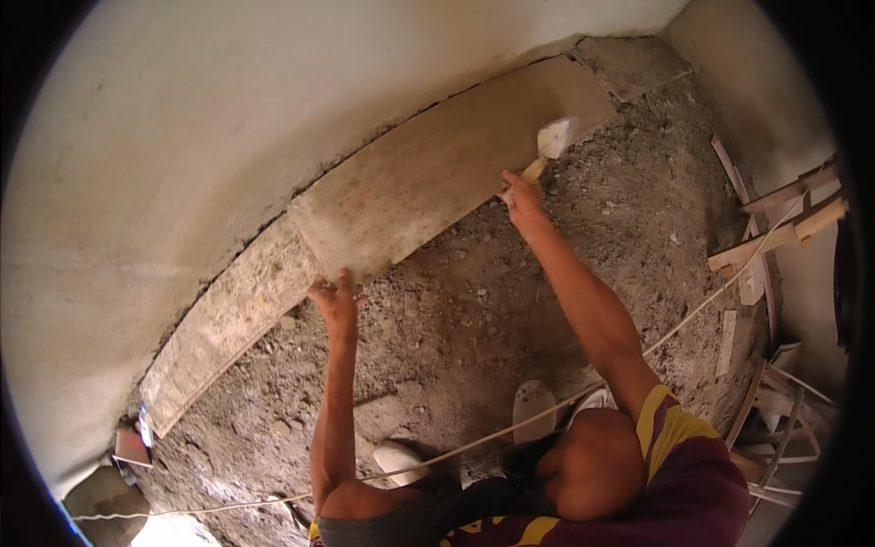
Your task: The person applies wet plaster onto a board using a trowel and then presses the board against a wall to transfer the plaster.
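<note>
A large beige slab (419, 169) lies along the foot of the wall, between a speckled slab (219, 328) on the left and a shorter one (629, 66) at the far end. My left hand (338, 301) has its fingers spread at the near edge where the large and left slabs meet, touching it. My right hand (520, 199) grips the handle of a trowel (555, 137), whose pale blade is over the slab's near edge toward the right. My fingertips on the handle are partly hidden.
Rough dirt and rubble (474, 319) surround my feet. A thin pale cord (693, 317) stretches diagonally across the floor. Wooden boards (775, 237) and metal frames (784, 438) stand along the right. A small tile (132, 445) lies at lower left.
</note>
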`<state>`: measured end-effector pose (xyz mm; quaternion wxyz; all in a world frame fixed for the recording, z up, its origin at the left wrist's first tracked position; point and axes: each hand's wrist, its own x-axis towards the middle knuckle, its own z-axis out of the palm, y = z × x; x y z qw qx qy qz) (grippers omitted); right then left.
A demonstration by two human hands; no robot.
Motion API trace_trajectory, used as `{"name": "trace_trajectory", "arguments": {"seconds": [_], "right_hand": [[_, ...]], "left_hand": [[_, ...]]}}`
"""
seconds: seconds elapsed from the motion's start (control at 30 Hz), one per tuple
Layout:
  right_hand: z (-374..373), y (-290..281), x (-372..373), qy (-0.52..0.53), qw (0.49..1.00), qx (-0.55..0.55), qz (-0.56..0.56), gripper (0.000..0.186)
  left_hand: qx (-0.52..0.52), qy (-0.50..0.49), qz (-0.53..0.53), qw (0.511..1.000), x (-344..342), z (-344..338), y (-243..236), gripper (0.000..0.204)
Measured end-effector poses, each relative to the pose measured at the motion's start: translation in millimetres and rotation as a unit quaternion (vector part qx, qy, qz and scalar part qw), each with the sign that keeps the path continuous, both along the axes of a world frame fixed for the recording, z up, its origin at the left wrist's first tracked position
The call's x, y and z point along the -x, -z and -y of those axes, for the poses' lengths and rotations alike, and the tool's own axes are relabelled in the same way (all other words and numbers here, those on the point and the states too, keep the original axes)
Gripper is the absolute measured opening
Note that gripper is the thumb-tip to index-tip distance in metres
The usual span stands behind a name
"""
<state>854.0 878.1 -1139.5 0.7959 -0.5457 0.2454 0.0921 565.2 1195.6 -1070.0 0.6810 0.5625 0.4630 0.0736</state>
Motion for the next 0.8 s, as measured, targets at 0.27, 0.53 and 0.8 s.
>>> {"name": "trace_trajectory", "arguments": {"seconds": [0.27,0.53,0.8], "right_hand": [[25,-26,-25,-0.083,0.991,0.099,0.024,0.031],[40,-20,-18,-0.094,0.983,0.155,0.001,0.038],[36,-107,2,-0.141,0.918,0.369,0.016,0.043]], "left_hand": [[-0.039,-0.005,0.062,0.997,-18,21,35,0.067],[0.027,-0.001,-0.024,0.999,-29,31,19,0.082],[0.006,0.101,-0.096,0.990,12,39,-106,0.069]]}}
